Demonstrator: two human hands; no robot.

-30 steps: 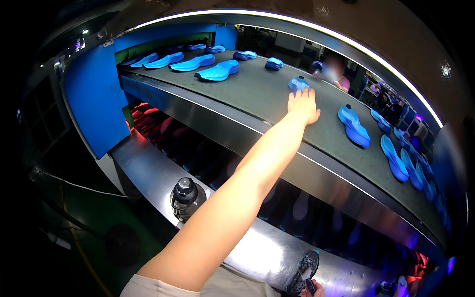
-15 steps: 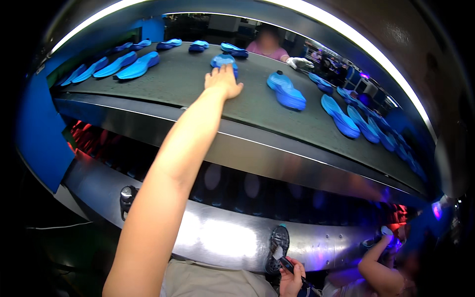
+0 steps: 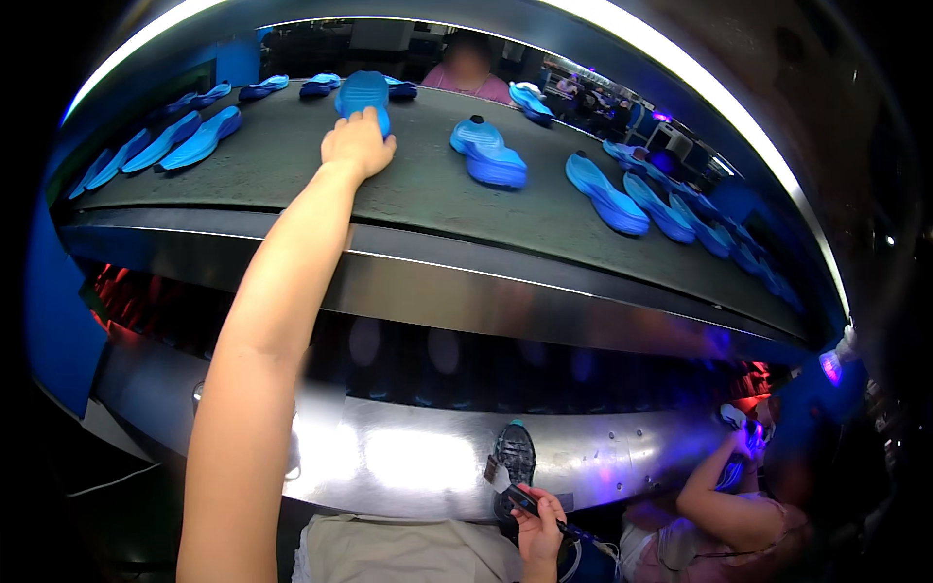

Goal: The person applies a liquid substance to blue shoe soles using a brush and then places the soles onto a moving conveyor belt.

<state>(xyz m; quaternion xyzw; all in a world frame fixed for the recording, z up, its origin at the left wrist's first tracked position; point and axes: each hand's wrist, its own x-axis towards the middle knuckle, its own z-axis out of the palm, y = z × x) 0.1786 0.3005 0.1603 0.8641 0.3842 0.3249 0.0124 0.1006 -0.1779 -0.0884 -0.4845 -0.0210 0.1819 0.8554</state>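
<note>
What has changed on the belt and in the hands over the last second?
The left hand, stretched out over the conveyor belt, has closed on a blue shoe sole that it only touched at the heel before. The right hand keeps holding a brush-like tool beside the dark sole at the lower edge.

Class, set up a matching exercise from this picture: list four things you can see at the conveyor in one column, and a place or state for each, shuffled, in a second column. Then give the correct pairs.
Column one:
1. left hand
2. right hand
3. dark shoe sole
4. blue sole in mid-belt

Column two:
A. lies alone on the grey conveyor belt, untouched
B. stretched out far, resting on a blue shoe sole
C. low near the body, gripping a dark tool
D. stands against the shiny metal panel

Pairs: 1-B, 2-C, 3-D, 4-A.
</note>
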